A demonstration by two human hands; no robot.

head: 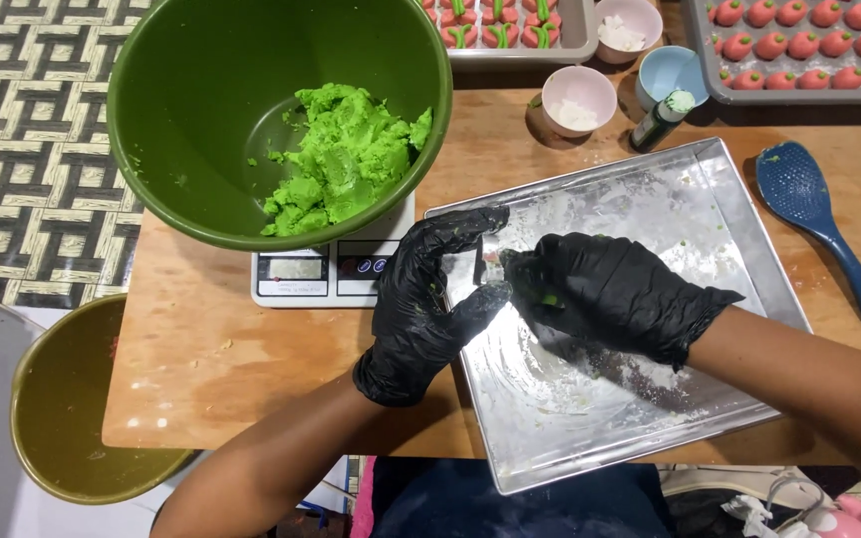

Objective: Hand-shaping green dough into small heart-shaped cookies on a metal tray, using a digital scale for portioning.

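On the desk [201,369], far left, I see a green bowl [181,120] of bright green dough [346,159] resting on a scale [321,269]. Nearer, over a floured steel tray [650,189], my left hand [426,299] and right hand [610,294] have fingers clamped together on a small metal cutter [485,267]. Far right, two pink cups [578,100] hold white powder.

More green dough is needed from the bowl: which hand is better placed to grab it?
Probably the left hand: it is nearer the green bowl and its dough; the right hand lies farther off, over the metal tray.
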